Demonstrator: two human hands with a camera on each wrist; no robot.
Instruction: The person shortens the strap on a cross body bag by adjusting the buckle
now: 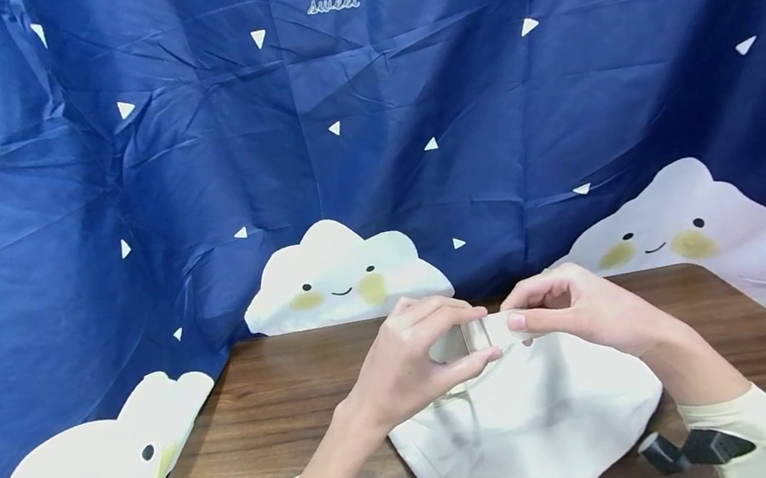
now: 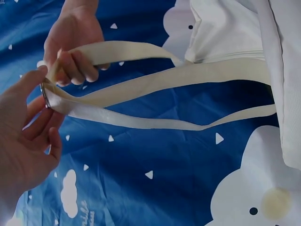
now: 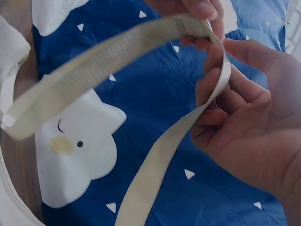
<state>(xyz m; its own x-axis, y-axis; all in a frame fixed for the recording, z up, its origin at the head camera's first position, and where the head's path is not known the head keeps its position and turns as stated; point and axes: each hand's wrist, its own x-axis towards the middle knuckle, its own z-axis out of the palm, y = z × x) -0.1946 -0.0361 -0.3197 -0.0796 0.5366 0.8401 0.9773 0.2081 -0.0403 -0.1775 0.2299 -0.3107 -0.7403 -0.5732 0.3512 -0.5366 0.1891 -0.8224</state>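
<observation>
From the head view I see the left hand [image 1: 414,360] at about 11 o'clock of the cream bag [image 1: 528,426], fingers curled, pinching the strap [image 1: 478,335] near a metal ring [image 1: 473,335]. The bag lies on the wooden table [image 1: 270,427], slumped toward me. At 1 o'clock of the bag, the right hand [image 1: 578,312] pinches the same strap between thumb and fingertips, just beside the left hand.

The left wrist view shows what the head view hides: the strap [image 2: 155,80] runs in long loops back to the bag [image 2: 235,33], and the ring [image 2: 44,96] sits against the left fingers.

The right wrist view shows the strap [image 3: 117,52] folded over at the right hand [image 3: 244,122]. Blue cloud-print cloth [image 1: 116,190] hangs behind.
</observation>
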